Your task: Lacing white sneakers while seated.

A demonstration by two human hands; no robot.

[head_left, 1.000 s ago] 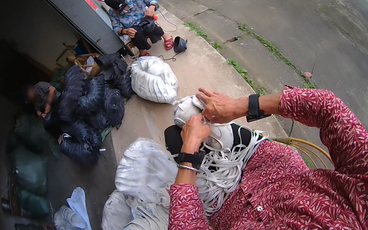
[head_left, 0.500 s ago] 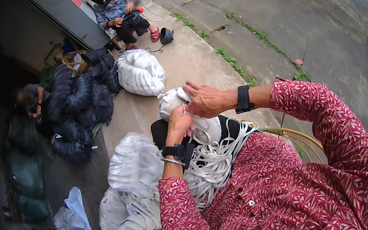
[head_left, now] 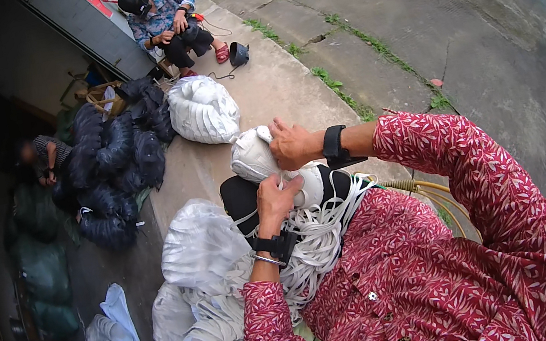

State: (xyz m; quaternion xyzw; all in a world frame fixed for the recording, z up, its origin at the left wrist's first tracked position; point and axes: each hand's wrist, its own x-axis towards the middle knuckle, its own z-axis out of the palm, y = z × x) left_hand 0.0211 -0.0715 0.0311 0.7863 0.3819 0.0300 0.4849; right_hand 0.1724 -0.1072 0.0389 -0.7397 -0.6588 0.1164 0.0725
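A white shoe upper (head_left: pixel 252 156) is held over my lap, with another white shoe piece (head_left: pixel 312 191) lying just below it. My right hand (head_left: pixel 294 143) is closed over the upper's near side. Nearer to me, my left hand (head_left: pixel 275 201) is closed, its thumb pointing right; a white lace seems pinched in its fingers, partly hidden. Loose white shoelaces (head_left: pixel 322 242) lie in a heap across my lap, beside my left wrist.
White bundled shoe uppers (head_left: pixel 204 109) stand ahead, with bagged ones (head_left: pixel 199 242) at my left. Black bundles (head_left: pixel 113 155) are piled farther left. One person (head_left: pixel 163 25) sits by the doorway, another (head_left: pixel 47 155) inside. A yellow hose (head_left: pixel 438 196) coils at right.
My left hand has moved down and slightly toward me, away from my right hand. The right hand stays on the upper. The whole view has shifted slightly.
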